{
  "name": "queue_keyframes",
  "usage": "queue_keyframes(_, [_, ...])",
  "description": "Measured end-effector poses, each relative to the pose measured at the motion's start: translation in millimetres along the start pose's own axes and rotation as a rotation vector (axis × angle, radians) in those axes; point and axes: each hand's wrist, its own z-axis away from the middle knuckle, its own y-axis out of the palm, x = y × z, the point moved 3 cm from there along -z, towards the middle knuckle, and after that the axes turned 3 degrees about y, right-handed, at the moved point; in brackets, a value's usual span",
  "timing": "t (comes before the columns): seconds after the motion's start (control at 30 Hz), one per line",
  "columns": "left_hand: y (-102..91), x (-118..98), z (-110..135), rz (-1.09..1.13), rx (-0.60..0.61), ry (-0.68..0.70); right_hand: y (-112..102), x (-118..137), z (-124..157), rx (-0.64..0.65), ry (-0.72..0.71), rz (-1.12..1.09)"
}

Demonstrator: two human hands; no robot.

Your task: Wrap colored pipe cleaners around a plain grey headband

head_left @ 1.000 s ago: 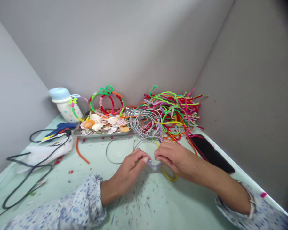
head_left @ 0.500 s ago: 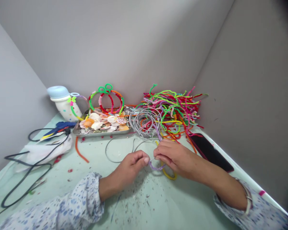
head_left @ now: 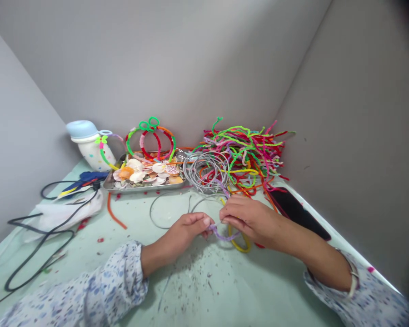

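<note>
Between the thumb and forefinger of my left hand (head_left: 190, 230) is one end of a purple pipe cleaner (head_left: 222, 237), which curves down and right toward my right hand (head_left: 250, 221). My right fingers are pinched close by, and a short thin wire shows between the two hands. Which strand my right fingertips grip is hard to make out. A yellow pipe cleaner (head_left: 242, 249) loops below the right hand. Thin grey wire (head_left: 151, 217) lies in a loose curve behind my left hand.
Behind the hands sit a coil of grey wire (head_left: 195, 180), a heap of coloured pipe cleaners (head_left: 248, 150) and a metal tray (head_left: 146, 189) of shells with fuzzy hoops (head_left: 174, 144). A bottle (head_left: 92, 152) and black cable (head_left: 42, 234) are left; a phone (head_left: 303, 215) is right.
My left fingers have turned slightly, showing more of the purple pipe cleaner. The right hand has shifted a little, still pinched. Objects on the table are unchanged.
</note>
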Motion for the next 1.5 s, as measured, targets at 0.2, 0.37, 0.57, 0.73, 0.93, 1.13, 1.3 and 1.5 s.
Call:
queue_keyframes(0.2, [-5.1, 1, -1, 0.131, -0.103, -0.013, -11, 0, -1, -0.011, 0.004, 0.01])
queue_keyframes(0.37, [-4.9, 1, -1, 0.156, -0.15, -0.056, -15, 0, -2, -0.023, 0.051, 0.01])
queue_keyframes(0.57, [-7.0, 4, -2, 0.251, -0.125, -0.049, -17, -5, -3, -0.087, 0.07, 0.009])
queue_keyframes(0.73, [-5.0, 3, -2, 0.331, -0.078, -0.03, -18, -15, -6, -0.314, 0.001, 0.014])
queue_keyframes(0.93, [-1.0, 0, 0, 0.386, -0.042, -0.022, -14, -17, -1, -0.612, 0.011, 0.064])
queue_keyframes(1.13, [-0.8, -4, 5, 0.374, -0.13, 0.071, 4, 13, 22, -1.011, -0.138, 0.16])
queue_keyframes(1.3, [0.2, -6, 6, 0.323, -0.203, 0.137, 34, 15, 13, -0.708, -0.07, -0.045])
queue_keyframes(1.5, [4.2, -2, 3, 0.186, -0.158, 0.12, 51, -1, 3, -0.609, 0.279, -0.462])
